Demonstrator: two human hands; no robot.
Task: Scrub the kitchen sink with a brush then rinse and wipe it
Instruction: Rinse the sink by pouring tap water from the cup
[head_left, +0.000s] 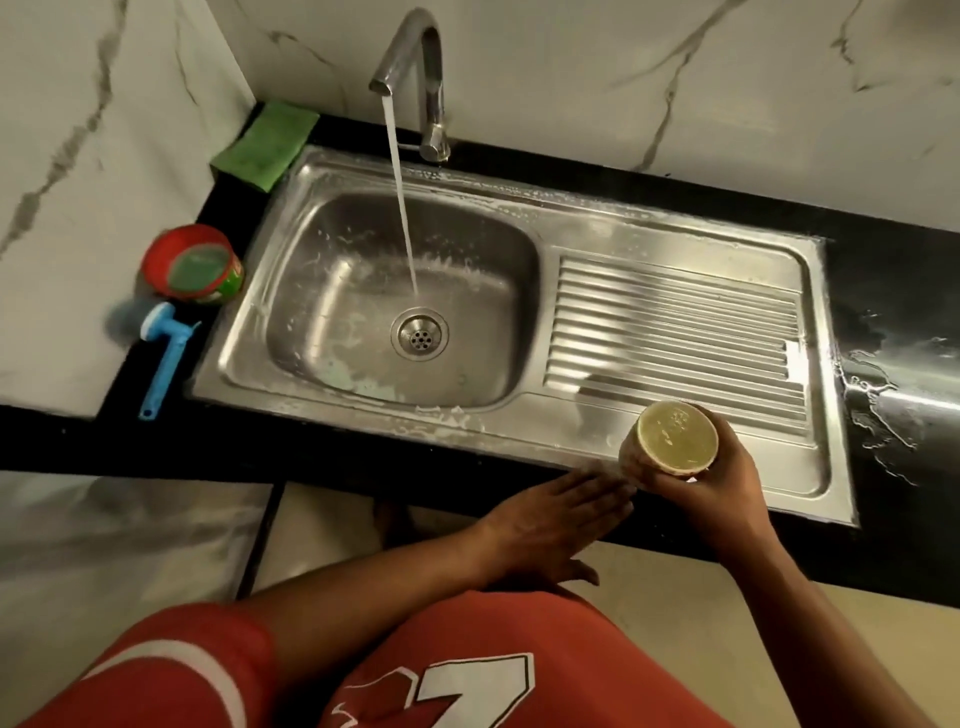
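Soapy sink sitting in a black counter, tap pouring water into it, brush lying just left of it, right hand gripping a full cup over its front rim, left hand lying flat, fingers straight, by the cup

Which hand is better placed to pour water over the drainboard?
Right: the right hand grips the full cup at the front edge of the drainboard; the left hand is open, holding nothing.
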